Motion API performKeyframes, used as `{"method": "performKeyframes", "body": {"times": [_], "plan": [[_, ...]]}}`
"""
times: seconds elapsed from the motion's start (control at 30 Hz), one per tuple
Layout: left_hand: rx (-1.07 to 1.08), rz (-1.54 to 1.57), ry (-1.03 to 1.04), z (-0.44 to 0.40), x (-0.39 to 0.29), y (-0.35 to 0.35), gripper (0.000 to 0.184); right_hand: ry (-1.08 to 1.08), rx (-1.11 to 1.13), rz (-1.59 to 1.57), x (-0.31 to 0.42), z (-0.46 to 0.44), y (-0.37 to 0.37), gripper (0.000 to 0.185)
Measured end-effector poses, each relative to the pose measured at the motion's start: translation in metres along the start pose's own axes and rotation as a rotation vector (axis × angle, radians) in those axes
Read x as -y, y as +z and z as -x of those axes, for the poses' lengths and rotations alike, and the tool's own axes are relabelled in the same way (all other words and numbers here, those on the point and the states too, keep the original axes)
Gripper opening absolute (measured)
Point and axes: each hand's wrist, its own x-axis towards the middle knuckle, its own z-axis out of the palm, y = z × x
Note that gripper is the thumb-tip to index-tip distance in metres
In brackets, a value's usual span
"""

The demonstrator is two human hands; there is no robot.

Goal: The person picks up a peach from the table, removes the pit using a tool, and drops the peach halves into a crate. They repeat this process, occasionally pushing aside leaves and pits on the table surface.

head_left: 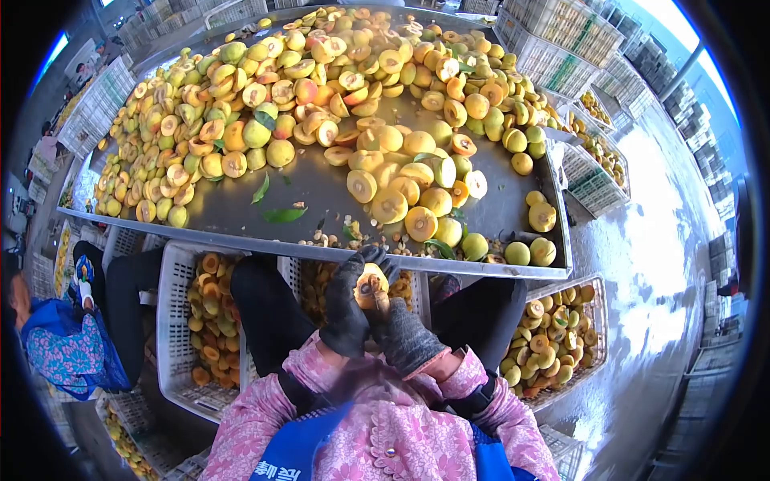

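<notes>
In a dark glove, my left hand (348,309) holds a halved yellow peach (370,286) with its cut face turned up, just in front of the metal table's near edge. My right hand (407,338), in a grey knit glove, is closed right beside that half. Something brownish shows by its fingertips against the fruit; whether it is a tool or a bare finger I cannot make out. Beyond both hands, many cut peaches (389,205) lie heaped on the metal table (321,188), some cut side up. Pits and scraps (321,239) are scattered along its near rim.
A white crate (172,321) with peach halves stands left of my legs, another crate (600,317) to the right. A third is partly hidden below the table edge. At far left sits another person (68,345). Stacked crates (553,60) line the back right, beside wet floor (642,264).
</notes>
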Motion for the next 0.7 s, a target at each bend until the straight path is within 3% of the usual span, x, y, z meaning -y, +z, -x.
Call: {"method": "performKeyframes", "body": {"times": [0.03, 0.1, 0.17, 0.27, 0.37, 0.5, 0.57, 0.63, 0.7], "plan": [[-0.005, 0.004, -0.011, -0.001, 0.001, -0.004, 0.039, 0.055, 0.075, -0.027, 0.008, 0.001, -0.009, 0.036], [0.004, -0.053, -0.007, -0.002, 0.001, -0.009, 0.038, -0.07, 0.061, 0.217, -0.006, 0.001, 0.005, 0.026], [0.027, -0.174, 0.018, -0.001, 0.0, -0.016, 0.036, -0.074, 0.078, 0.238, -0.018, 0.002, 0.014, 0.02], [0.076, -0.18, -0.115, -0.006, -0.006, -0.025, 0.034, 0.023, 0.081, -0.025, -0.012, 0.001, 0.006, 0.019], [0.246, -0.834, 0.25, -0.001, -0.016, -0.026, 0.031, 0.011, -0.008, -0.213, -0.005, 0.006, -0.001, 0.023], [0.211, -0.867, 0.236, -0.009, -0.004, -0.058, 0.029, 0.167, 0.026, -0.328, -0.004, 0.003, 0.003, 0.025], [0.247, -1.104, 0.35, -0.008, -0.008, -0.06, 0.029, 0.251, 0.036, -0.287, 0.0, 0.001, 0.003, 0.025], [0.246, -1.101, 0.433, -0.005, -0.009, -0.055, 0.031, 0.305, 0.024, -0.222, 0.002, -0.001, 0.006, 0.025], [0.255, -1.178, 0.534, -0.002, -0.014, -0.05, 0.031, 0.202, 0.04, -0.092, -0.001, -0.001, 0.007, 0.023]]}}
